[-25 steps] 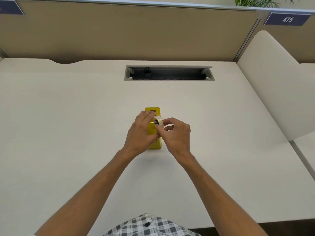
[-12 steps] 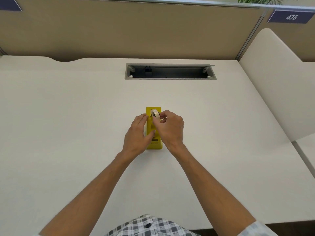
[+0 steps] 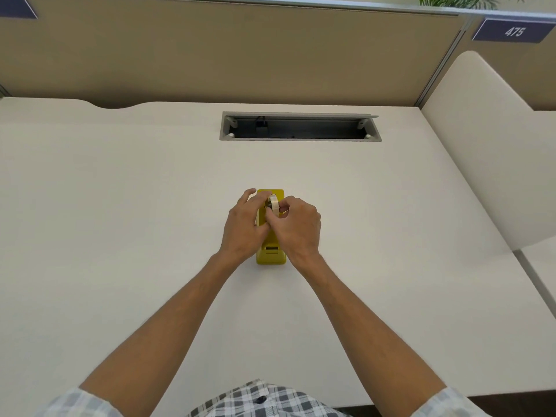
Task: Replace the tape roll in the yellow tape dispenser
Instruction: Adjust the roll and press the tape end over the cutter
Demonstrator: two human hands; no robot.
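Observation:
The yellow tape dispenser lies lengthwise on the white desk, its near end showing between my wrists. A small cream tape roll stands on edge over the dispenser's far half. My right hand pinches the roll from the right with thumb and fingers. My left hand rests against the dispenser's left side, fingers curled over its top edge beside the roll. The dispenser's middle is hidden by both hands, so I cannot tell whether the roll sits in its cradle.
A grey cable slot is cut into the desk behind the dispenser. A beige partition closes the back, and a cream side panel rises on the right.
My right hand carried the roll away from me to the dispenser's far half. My left hand slid forward along the dispenser's left side, closing up against the roll.

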